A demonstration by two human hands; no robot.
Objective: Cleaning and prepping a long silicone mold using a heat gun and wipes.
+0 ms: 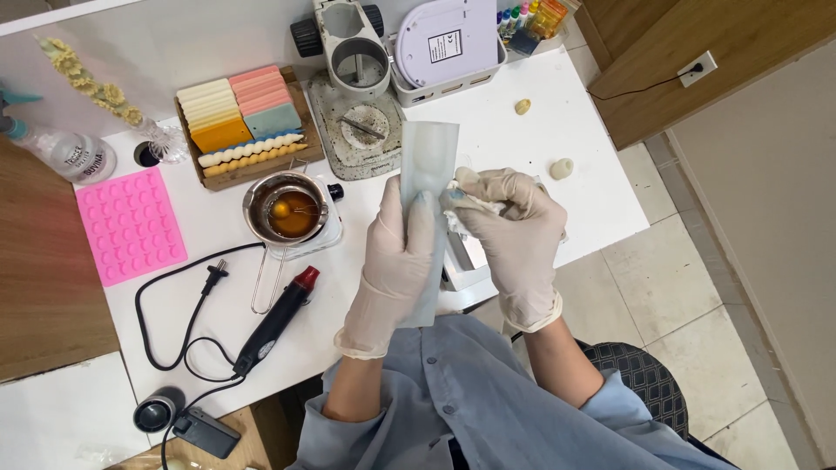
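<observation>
1. Gloved hands are working over a white table [557,104]: the left hand [396,261] is holding a long, pale blue-grey rectangular mould [428,165] upright, its fingers wrapped around the lower half with the thumb pressing on the front, apparently to steady it above the person's lap and the table's near edge.

2. The right hand [514,231] is pinching a crumpled white cloth [475,204] in closed fingers and pressing it against the mould's right edge, seemingly so the surface can be wiped.

3. Beneath the hands, a small grey box-like object [466,257] is sitting at the table's edge, mostly hidden.

4. Left of the hands, a small metal pot [287,209] of amber liquid is resting on a white warmer, near at hand; a black and red heat tool [279,318] is lying just in front of it, its cord trailing toward the table's corner.

5. Farther back, a wooden tray [244,122] is holding cream, orange, pink and blue slabs in rows, beside a pink silicone tray [131,226] lying flat.

6. At the table's far edge, a microscope-like stand [353,78] and a white device [448,43] are standing well apart from the hands; two small pale lumps [562,168] are lying to the right.
</observation>
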